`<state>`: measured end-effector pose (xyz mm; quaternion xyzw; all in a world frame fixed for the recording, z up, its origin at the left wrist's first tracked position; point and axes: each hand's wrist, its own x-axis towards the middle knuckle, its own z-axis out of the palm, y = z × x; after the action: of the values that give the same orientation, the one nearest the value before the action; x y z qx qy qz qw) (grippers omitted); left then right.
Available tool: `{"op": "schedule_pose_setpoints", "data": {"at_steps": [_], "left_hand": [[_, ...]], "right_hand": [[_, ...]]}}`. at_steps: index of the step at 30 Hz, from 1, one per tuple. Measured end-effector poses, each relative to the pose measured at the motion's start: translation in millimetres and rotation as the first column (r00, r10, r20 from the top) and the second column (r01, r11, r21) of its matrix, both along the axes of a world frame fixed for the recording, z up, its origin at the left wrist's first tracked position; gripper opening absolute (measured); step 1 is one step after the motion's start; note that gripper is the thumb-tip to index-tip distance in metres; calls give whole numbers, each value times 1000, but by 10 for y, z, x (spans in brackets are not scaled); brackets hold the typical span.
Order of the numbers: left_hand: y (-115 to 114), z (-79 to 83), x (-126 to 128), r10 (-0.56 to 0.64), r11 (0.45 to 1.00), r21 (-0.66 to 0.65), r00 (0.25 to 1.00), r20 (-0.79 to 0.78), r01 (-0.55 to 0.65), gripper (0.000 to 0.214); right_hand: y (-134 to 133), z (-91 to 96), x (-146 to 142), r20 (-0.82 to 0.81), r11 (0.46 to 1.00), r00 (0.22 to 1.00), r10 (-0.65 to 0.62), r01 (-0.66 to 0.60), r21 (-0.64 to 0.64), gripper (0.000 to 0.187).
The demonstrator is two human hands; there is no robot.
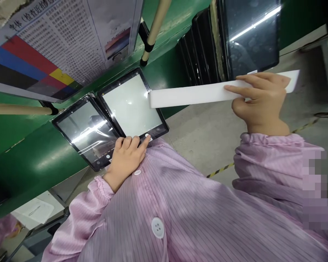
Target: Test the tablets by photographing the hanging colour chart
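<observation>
My right hand grips a long white bar by its right end. The bar's left end hangs over the right edge of a tablet whose screen shows a bright, nearly white camera view. My left hand lies at that tablet's lower edge, fingers extended, with the outstretched index finger at the round white button on the screen. A second tablet lies to its left, its screen showing a darker camera view with light streaks. The left hand also covers part of this tablet's lower right corner.
A printed chart with text and colour blocks stands at the upper left beside beige poles. A row of dark tablets leans at the upper right, one large dark screen outermost. The bench is green; papers lie lower left.
</observation>
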<state>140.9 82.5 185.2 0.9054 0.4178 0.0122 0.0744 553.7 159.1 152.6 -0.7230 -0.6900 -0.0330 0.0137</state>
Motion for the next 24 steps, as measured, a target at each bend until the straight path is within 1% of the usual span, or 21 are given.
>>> {"op": "schedule_pose_setpoints", "data": {"at_steps": [2, 4, 7, 10, 13, 17, 19, 20, 21, 23, 24], "left_hand": [[-65, 42, -109, -2, 1000, -2, 999, 45, 2, 41], [-170, 82, -264, 24, 999, -24, 997, 68, -22, 39], [-369, 113, -503, 101, 994, -55, 994, 45, -99, 37], [-558, 102, -675, 189, 980, -58, 982, -5, -189, 36], [-699, 69, -765, 264, 962, -63, 963, -48, -267, 36], [-805, 32, -798, 329, 940, -68, 941, -72, -334, 40], [-827, 26, -793, 355, 931, -59, 932, -80, -360, 42], [-832, 25, -787, 364, 928, -53, 927, -84, -369, 43], [-836, 26, -779, 372, 925, -47, 924, -88, -376, 43], [-842, 27, -761, 385, 920, -37, 918, -98, -390, 44], [-846, 25, -752, 393, 917, -32, 914, -100, -397, 44]], "right_hand": [[9, 31, -38, -3, 1000, 1000, -14, 13, -20, 31], [14, 52, -71, -8, 999, 1000, -24, 23, -38, 31], [6, 63, -95, -8, 997, 999, -42, 41, -70, 31], [-12, 58, -91, -14, 995, 999, -45, 44, -86, 31], [-30, 51, -88, -29, 997, 999, -24, 22, -77, 32], [-56, 7, -86, -52, 998, 999, -6, 2, -69, 33], [-81, -90, -63, -77, 998, 997, -27, 22, -57, 34], [-99, -174, -47, -103, 999, 994, -35, 34, -16, 36], [-121, -282, -34, -140, 998, 990, -30, 38, 53, 40], [-175, -556, -48, -241, 974, 970, 30, 26, 225, 58], [-204, -705, -92, -291, 959, 954, 66, 20, 283, 71]]}}
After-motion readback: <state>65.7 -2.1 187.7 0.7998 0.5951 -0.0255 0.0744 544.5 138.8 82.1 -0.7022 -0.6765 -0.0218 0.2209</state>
